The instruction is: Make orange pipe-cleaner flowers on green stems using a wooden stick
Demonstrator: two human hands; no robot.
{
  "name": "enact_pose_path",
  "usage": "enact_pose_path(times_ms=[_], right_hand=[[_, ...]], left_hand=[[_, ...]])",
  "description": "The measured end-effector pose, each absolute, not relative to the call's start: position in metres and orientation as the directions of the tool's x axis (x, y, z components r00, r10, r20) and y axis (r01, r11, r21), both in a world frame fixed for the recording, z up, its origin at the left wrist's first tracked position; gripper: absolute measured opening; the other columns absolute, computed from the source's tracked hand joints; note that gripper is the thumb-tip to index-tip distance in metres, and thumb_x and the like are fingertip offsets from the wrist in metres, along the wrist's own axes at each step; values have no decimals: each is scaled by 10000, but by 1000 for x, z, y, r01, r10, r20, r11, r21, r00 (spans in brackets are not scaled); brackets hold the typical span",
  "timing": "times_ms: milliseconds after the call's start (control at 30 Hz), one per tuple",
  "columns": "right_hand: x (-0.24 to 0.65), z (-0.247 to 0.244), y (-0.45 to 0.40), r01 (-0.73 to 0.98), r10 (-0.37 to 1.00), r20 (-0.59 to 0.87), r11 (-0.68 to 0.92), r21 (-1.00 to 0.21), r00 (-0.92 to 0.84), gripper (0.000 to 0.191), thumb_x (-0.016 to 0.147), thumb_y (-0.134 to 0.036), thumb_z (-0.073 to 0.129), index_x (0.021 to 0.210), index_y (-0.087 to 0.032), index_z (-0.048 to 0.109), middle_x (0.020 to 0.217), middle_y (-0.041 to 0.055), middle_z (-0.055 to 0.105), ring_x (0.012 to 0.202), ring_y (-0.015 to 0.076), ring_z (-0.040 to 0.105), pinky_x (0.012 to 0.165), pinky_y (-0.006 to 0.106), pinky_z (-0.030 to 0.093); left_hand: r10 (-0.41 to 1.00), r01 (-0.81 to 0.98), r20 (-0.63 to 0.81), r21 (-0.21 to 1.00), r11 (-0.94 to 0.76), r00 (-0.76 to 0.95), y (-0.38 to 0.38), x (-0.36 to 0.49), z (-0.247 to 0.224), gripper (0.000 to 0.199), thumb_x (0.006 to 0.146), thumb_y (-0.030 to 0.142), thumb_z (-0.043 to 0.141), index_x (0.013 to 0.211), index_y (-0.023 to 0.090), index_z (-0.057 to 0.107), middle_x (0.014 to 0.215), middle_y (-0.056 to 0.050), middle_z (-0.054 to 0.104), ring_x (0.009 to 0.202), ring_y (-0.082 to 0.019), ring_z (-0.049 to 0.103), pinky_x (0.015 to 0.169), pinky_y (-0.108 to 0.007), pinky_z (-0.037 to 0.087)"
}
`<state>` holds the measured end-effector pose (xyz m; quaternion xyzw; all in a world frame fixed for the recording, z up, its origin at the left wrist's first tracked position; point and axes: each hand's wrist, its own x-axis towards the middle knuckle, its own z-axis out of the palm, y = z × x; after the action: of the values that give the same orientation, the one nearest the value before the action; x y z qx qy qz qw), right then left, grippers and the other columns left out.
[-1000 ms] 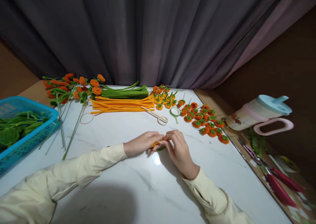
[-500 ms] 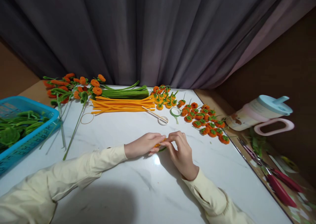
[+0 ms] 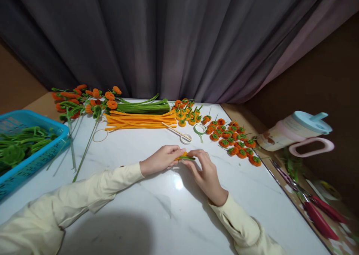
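My left hand [image 3: 161, 160] is closed around a small yellow-orange chenille flower [image 3: 184, 154], mostly covered by the fingers. A short green chenille stem pokes out of it to the right. Against that stem rest the bent thumb and forefinger of my right hand [image 3: 206, 174], a narrow gap showing between them. Both hands meet over the white marbled table [image 3: 168, 217]. Just beyond them lie a small white ring [image 3: 185, 138] with a thin stick [image 3: 175, 130] across it and a roll of green tape [image 3: 199, 129].
Yellow-orange chenille stems [image 3: 140, 120] and green ones [image 3: 144, 106] lie at the back. Finished orange flower heads [image 3: 224, 143] spread right of them. A blue basket [image 3: 60, 135] of green pieces stands left. A tumbler [image 3: 283, 135] and red-handled pliers [image 3: 319, 219] are at the right.
The flower has turned in my fingers, and its green stem now points right instead of downward. My left hand has risen slightly; the right fingers have opened a little.
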<state>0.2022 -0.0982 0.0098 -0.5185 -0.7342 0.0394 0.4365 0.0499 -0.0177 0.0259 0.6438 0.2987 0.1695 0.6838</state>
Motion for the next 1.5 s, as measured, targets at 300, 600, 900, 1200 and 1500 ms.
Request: enact_pose_path(times_ms=[300,600,900,1200,1500], right_hand=[[195,5,-102,808,741,628,509,-296,-236,161,900,-83,421,866,-166,554,670,43,553,650,189,479,619,336,363],[208,12,-100,799,795,604,400,-449,-58,145,883,-124,483,772,-200,537,642,10,566,615,171,499,650,337,373],[197,7,-102,778,862,477,415,-471,-171,147,942,-237,447,878,-183,567,706,35,571,659,182,506,634,308,392],[201,10,-104,746,856,508,398,-534,-93,296,952,-204,403,662,-202,464,590,8,491,599,172,449,614,304,362],[196,16,-107,639,920,386,340,-690,-72,283,961,-245,390,699,-207,491,617,14,535,659,178,487,662,300,380]], left_hand=[[649,245,-128,965,-92,750,-23,50,24,439,849,539,424,592,189,366,502,63,360,482,-90,334,489,-229,286],[613,225,-172,974,-9,771,-4,43,33,432,814,542,479,585,185,399,484,57,378,458,-90,375,507,-233,326],[573,306,-215,950,-67,791,-6,44,27,475,828,572,435,564,178,411,505,42,425,474,-93,380,519,-231,328],[571,271,-152,954,-129,807,-5,43,41,400,836,475,492,617,144,539,570,13,541,541,-99,446,541,-210,335],[524,300,-197,947,-118,829,2,37,53,463,813,509,521,682,100,692,656,-48,678,571,-112,523,545,-199,378]])
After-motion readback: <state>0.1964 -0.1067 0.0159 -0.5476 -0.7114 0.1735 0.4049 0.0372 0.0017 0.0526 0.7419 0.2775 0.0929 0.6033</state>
